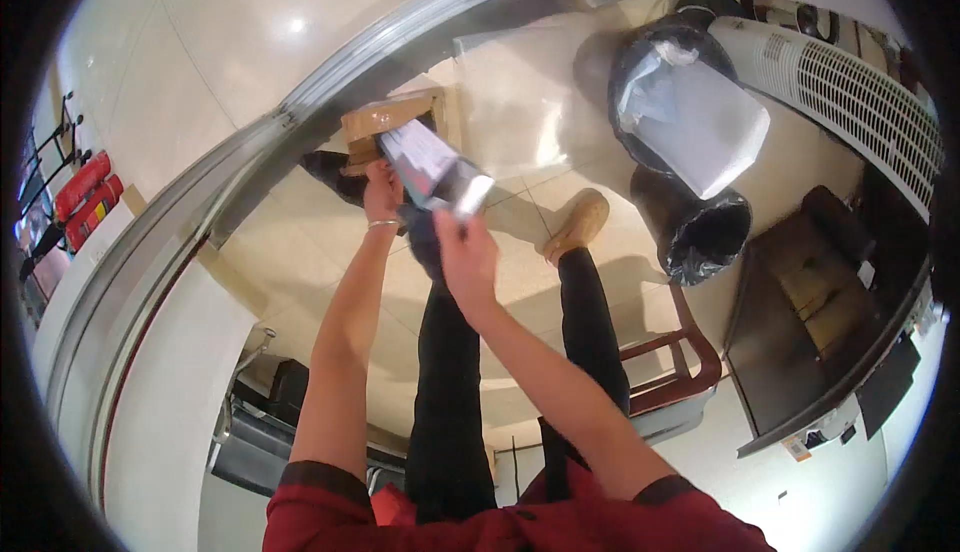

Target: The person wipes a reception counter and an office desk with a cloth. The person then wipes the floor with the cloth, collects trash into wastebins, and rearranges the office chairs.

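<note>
A flat package (420,157) with a pale, printed face and a shiny end is tilted in front of an open cardboard box (390,120). My right hand (467,257) is closed at the package's lower end, its fingers partly blurred. Against the near side of the box, beside the package's left edge, is my left hand (381,192), with a band at the wrist; its fingers are bent, and what they hold is not clear. Something black (338,174) lies on the floor left of the box.
Two black-lined bins (708,237) stand at the right, the farther one holding a white box (712,132). A white vented unit (850,82) and a dark cabinet (780,312) are beyond them. A metal door track (250,137) crosses the left. A chair (680,367) is near my legs.
</note>
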Motion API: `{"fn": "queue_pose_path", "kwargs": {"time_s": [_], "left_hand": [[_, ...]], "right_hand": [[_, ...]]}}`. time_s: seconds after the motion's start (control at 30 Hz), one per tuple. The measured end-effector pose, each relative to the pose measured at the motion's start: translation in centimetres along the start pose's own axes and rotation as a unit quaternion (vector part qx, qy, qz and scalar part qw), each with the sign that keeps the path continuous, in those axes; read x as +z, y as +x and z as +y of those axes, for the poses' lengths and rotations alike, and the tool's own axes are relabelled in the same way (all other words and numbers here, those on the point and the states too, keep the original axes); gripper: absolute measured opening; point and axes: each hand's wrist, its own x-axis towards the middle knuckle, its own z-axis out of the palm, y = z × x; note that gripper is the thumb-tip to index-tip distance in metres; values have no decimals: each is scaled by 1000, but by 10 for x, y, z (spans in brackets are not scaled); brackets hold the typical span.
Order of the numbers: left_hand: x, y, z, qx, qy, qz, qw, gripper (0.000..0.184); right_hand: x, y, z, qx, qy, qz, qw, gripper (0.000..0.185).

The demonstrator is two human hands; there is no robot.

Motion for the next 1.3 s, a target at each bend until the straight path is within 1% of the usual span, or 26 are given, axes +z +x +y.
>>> {"fn": "queue_pose_path", "kwargs": {"time_s": [0.03,0.1,0.17,0.2,0.23,0.27,0.3,0.37,0.43,0.5,0.57,0.63,0.67,0.7,0.77,0.8,0.83,0.87,0.9,0.97,1.03,1.1,1.13,1.2,1.23,1.3], "left_hand": [[4,1,-2,18,-8,51,998,27],[5,-3,-10,152,-88,136,975,31],[7,4,-19,179,-84,171,965,38],[5,8,-22,207,-61,158,964,25],[4,6,-18,133,-29,117,984,29],[1,4,-7,108,-7,98,989,33],[1,0,-5,124,17,123,985,37],[4,-22,10,50,-36,181,982,42],[1,-46,12,7,28,123,992,37],[3,-84,13,77,-89,-72,990,27],[7,-134,77,37,-236,-252,938,31],[16,-171,136,181,-231,-259,920,33],[13,-184,162,45,-368,-332,867,35],[11,-194,182,-95,-487,-391,775,36],[16,-200,199,-109,-507,-356,777,32],[18,-202,203,-136,-511,-345,776,28],[20,-204,207,-165,-514,-333,773,24],[26,-201,206,-145,-518,-328,777,17],[28,-197,201,-144,-515,-327,779,17],[30,-189,193,-110,-448,-343,818,15],[31,-195,200,-133,-457,-331,815,16],[37,-199,195,-70,-417,-285,860,17],[37,-206,194,-82,-417,-273,863,19],[44,-220,190,-75,-375,-247,890,21],[44,-234,199,-89,-356,-224,903,20],[50,-255,204,-101,-403,-229,880,20]], "right_hand": [[5,9,1,-42,-7,-58,997,45],[4,7,6,-123,-12,-15,992,52],[-23,4,22,-75,21,-89,993,54],[-35,5,40,-50,49,-96,993,50],[-49,7,58,-28,78,-103,991,47],[-63,7,71,18,139,-95,986,43],[-78,7,77,61,202,-90,973,40],[-105,7,96,57,193,-58,978,38],[-127,8,113,24,139,-28,990,39],[-137,6,117,-12,159,-34,987,42],[-141,-9,112,-91,109,-23,990,43],[-132,-21,109,-86,189,-105,973,45],[-133,-28,97,-131,151,-103,974,50],[-138,-32,89,-175,111,-100,973,54],[-165,-32,81,-188,58,-85,977,58],[-191,-30,70,-237,-67,2,969,58],[-216,-22,66,-278,-191,89,937,58],[-234,-2,83,-196,-102,100,970,57],[-261,6,63,-146,-55,209,965,54],[-300,63,90,-218,-70,365,903,58],[-315,103,85,-206,-83,402,888,61],[-312,125,61,-296,-14,321,899,63],[-310,129,43,-300,-150,314,889,59],[-294,152,30,-337,-238,201,889,52],[-283,160,30,-412,-291,212,837,46],[-261,177,23,-383,-377,148,830,43]]}}
